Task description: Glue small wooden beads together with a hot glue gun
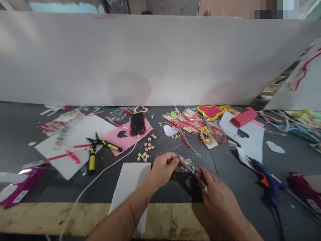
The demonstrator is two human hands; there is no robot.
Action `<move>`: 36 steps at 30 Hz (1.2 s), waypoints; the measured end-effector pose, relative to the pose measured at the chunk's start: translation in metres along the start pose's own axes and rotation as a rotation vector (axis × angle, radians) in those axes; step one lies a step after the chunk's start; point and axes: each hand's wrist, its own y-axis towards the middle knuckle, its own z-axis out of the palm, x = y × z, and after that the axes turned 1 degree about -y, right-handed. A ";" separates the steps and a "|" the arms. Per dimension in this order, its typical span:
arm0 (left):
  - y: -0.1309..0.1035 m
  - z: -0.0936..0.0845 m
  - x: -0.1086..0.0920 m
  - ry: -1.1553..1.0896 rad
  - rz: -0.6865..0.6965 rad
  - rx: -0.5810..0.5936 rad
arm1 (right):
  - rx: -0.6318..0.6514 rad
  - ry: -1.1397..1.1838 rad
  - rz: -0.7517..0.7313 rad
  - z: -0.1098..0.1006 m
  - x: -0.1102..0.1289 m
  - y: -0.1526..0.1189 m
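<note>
My right hand (pixel 217 189) is wrapped round the handles of a pair of pruning shears (pixel 191 166), its blades pointing up and left. My left hand (pixel 164 169) is closed in a pinch by the blade tips. Whatever its fingertips hold is too small to make out. Short pale cut bits (pixel 185 169) lie on the dark tabletop under the shears. Several small pale wooden clusters (pixel 143 156) sit beyond my left hand. A white sheet (pixel 130 180) lies partly under my left forearm.
Yellow-and-black pliers (pixel 92 160), a phone (pixel 137 124) on pink paper (pixel 117 142) and its white cable (pixel 110 164) lie left. Scissors (pixel 207 135) and red-patterned sticks (pixel 184 122) are farther back. A blue glue gun (pixel 272 187) lies right. A white panel (pixel 160 60) stands behind.
</note>
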 end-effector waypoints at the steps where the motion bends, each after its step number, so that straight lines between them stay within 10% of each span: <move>1: 0.001 0.000 0.001 -0.006 0.004 0.001 | 0.000 0.004 0.006 -0.001 0.000 0.001; 10: 0.000 0.001 0.003 0.125 0.049 -0.072 | -0.002 0.050 0.016 -0.005 0.003 0.000; 24: 0.001 -0.007 0.000 -0.170 -0.017 0.216 | 0.027 0.052 -0.040 -0.012 0.000 -0.005; 36: 0.001 -0.005 -0.003 -0.182 -0.078 0.174 | 0.039 0.021 0.002 -0.002 -0.005 -0.007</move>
